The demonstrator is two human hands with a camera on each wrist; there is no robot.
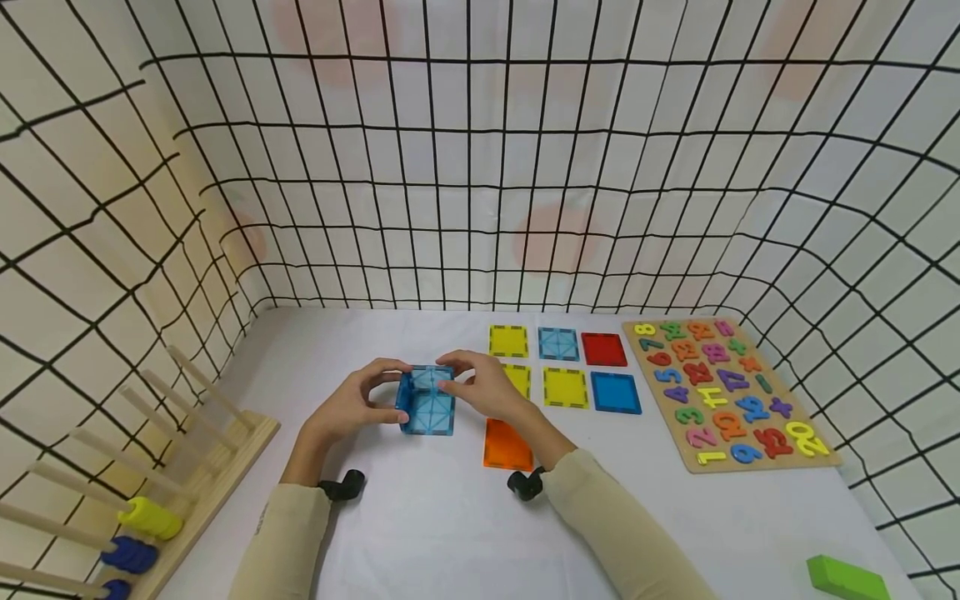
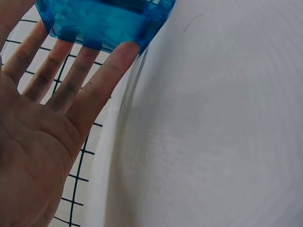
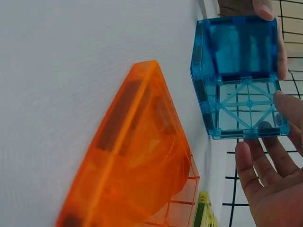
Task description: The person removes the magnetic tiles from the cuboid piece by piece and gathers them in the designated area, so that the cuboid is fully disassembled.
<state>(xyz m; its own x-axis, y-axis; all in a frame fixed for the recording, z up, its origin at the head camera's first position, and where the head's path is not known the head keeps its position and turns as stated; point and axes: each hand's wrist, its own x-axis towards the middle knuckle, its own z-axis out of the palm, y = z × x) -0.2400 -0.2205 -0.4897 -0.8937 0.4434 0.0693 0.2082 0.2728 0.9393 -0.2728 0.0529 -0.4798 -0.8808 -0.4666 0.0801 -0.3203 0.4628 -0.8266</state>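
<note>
Light-blue and dark-blue magnetic tiles are joined into a partly built box on the white tabletop. The base is a light-blue tile (image 1: 432,414) with crossing lines, and a matching back tile (image 3: 249,105) stands up from it. A plain dark-blue tile (image 3: 244,49) forms the left wall. My left hand (image 1: 351,406) holds that wall, thumb at the front corner and fingers reaching along it to the back. With thumb inside and fingers behind, my right hand (image 1: 487,387) pinches the back tile. An orange tile (image 1: 507,444) lies flat below the right wrist.
Behind the right hand lie yellow tiles (image 1: 566,387), another light-blue tile (image 1: 558,343), a red tile (image 1: 604,349) and a blue tile (image 1: 616,392). A number puzzle board (image 1: 697,450) is at right, a green block (image 1: 847,578) front right, a wooden peg stand (image 1: 217,492) at left. Black-grid cloth surrounds the table.
</note>
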